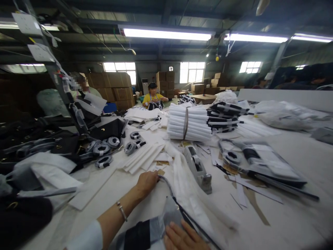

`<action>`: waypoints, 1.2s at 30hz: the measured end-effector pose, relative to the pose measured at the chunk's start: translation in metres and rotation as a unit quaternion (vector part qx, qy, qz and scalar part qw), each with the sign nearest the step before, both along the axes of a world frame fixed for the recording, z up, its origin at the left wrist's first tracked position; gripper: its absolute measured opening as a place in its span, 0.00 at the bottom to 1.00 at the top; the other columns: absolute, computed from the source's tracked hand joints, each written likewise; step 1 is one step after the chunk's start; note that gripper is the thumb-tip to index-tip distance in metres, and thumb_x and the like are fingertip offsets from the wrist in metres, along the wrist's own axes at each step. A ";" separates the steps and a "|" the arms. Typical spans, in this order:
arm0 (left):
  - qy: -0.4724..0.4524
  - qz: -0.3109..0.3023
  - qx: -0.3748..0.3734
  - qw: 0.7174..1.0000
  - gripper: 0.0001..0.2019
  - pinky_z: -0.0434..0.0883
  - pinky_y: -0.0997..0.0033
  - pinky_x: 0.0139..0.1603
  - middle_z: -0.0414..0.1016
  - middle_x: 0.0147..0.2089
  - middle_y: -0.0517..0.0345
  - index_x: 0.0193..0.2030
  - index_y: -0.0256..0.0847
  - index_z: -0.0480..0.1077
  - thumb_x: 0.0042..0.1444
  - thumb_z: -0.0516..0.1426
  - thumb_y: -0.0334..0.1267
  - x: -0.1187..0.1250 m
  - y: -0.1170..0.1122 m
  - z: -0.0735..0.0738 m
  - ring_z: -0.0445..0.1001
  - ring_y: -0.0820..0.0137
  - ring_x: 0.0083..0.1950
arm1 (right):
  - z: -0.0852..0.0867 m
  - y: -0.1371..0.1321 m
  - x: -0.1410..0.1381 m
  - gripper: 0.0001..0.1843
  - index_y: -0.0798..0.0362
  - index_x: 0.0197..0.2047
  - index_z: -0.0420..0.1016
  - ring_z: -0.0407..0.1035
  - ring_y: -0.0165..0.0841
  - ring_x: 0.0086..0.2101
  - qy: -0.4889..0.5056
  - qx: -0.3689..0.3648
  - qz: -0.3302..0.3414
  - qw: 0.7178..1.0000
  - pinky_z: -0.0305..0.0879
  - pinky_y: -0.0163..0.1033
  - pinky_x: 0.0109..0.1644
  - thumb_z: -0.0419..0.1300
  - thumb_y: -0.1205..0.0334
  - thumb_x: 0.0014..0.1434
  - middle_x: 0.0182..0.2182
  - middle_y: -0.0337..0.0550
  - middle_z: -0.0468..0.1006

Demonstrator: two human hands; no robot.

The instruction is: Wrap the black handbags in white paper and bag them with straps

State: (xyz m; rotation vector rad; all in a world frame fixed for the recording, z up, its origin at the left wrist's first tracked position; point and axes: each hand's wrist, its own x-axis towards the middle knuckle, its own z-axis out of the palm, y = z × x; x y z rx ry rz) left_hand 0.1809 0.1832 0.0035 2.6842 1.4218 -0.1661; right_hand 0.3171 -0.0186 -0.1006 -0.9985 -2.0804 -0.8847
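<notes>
Where black goods [28, 222] crowd its left side, the white table [293, 218] has little room; its surface shows widest at the right front, less around the hands. Cartons [110, 85] stand stacked past the far edge, contents hidden. A grey-and-black wrapped bundle [156, 227] lies at the bottom of view, the right hand [183, 238] flat on it, fingers slightly spread. A tape dispenser [197, 168] holds a roll. The left hand [148, 184], fingers curled together, grips the end of a dark strap [168, 184] near the bundle.
</notes>
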 end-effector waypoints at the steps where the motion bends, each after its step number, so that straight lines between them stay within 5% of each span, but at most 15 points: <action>1: -0.008 -0.009 -0.003 1.000 0.16 0.73 0.54 0.50 0.74 0.49 0.52 0.52 0.38 0.69 0.64 0.55 0.46 -0.001 -0.001 0.002 0.75 0.64 0.47 | 0.008 -0.003 0.002 0.10 0.50 0.48 0.75 0.76 0.31 0.45 -0.007 -0.017 0.006 1.000 0.64 0.35 0.61 0.55 0.60 0.68 0.44 0.37 0.83; 4: -0.026 -0.027 -0.009 0.999 0.21 0.69 0.50 0.56 0.70 0.57 0.49 0.59 0.40 0.65 0.63 0.56 0.46 -0.021 -0.003 0.012 0.71 0.60 0.55 | 0.039 -0.013 0.009 0.15 0.54 0.55 0.71 0.73 0.34 0.52 -0.042 -0.113 0.029 0.992 0.63 0.37 0.62 0.54 0.62 0.68 0.51 0.43 0.79; 8: -0.024 0.020 -0.001 1.000 0.24 0.64 0.46 0.62 0.65 0.64 0.46 0.63 0.40 0.61 0.62 0.57 0.44 -0.078 -0.008 0.026 0.66 0.57 0.63 | 0.071 -0.023 0.014 0.24 0.56 0.63 0.64 0.68 0.38 0.57 -0.027 -0.262 0.060 0.963 0.63 0.40 0.63 0.56 0.59 0.66 0.58 0.48 0.73; 12: -0.006 0.096 -0.008 0.995 0.18 0.69 0.49 0.57 0.71 0.57 0.49 0.56 0.39 0.67 0.63 0.56 0.43 -0.141 -0.024 0.028 0.71 0.60 0.56 | 0.084 -0.027 0.012 0.40 0.59 0.66 0.62 0.62 0.47 0.61 0.024 -0.409 0.083 0.909 0.57 0.50 0.66 0.61 0.43 0.58 0.62 0.57 0.67; 15: 0.000 0.134 -0.019 0.991 0.15 0.73 0.54 0.51 0.74 0.51 0.52 0.51 0.37 0.69 0.63 0.57 0.44 -0.167 -0.038 0.022 0.75 0.64 0.49 | 0.093 -0.029 0.011 0.43 0.59 0.66 0.63 0.59 0.49 0.62 0.050 -0.459 0.087 0.882 0.52 0.52 0.68 0.61 0.39 0.56 0.63 0.58 0.65; 24: -0.004 0.149 -0.026 0.988 0.15 0.74 0.55 0.49 0.73 0.51 0.52 0.51 0.38 0.70 0.62 0.57 0.45 -0.156 -0.042 0.013 0.74 0.64 0.49 | 0.098 -0.023 0.024 0.39 0.47 0.69 0.58 0.59 0.49 0.62 0.042 -0.503 0.123 0.855 0.54 0.52 0.67 0.62 0.45 0.59 0.64 0.51 0.63; 29: -0.036 0.119 -0.027 0.992 0.17 0.73 0.54 0.50 0.73 0.51 0.51 0.52 0.38 0.69 0.62 0.57 0.46 -0.155 -0.039 0.012 0.74 0.63 0.49 | 0.147 -0.020 0.020 0.37 0.47 0.67 0.62 0.58 0.47 0.63 0.118 -0.574 0.039 0.810 0.56 0.48 0.67 0.60 0.41 0.59 0.65 0.50 0.62; 33: -0.087 0.106 -0.011 0.990 0.15 0.71 0.54 0.52 0.74 0.49 0.52 0.50 0.38 0.69 0.62 0.56 0.46 -0.150 -0.035 0.009 0.74 0.64 0.49 | 0.177 0.023 -0.019 0.31 0.52 0.64 0.66 0.58 0.45 0.63 0.108 -0.535 -0.015 0.838 0.53 0.50 0.68 0.60 0.50 0.61 0.64 0.52 0.65; 36: -0.115 0.110 -0.004 0.987 0.08 0.69 0.61 0.48 0.76 0.45 0.54 0.43 0.41 0.70 0.61 0.56 0.41 -0.146 -0.033 0.005 0.74 0.64 0.47 | 0.163 0.080 -0.061 0.33 0.57 0.64 0.65 0.60 0.44 0.61 0.029 -0.493 0.013 0.870 0.54 0.48 0.67 0.63 0.60 0.56 0.62 0.55 0.67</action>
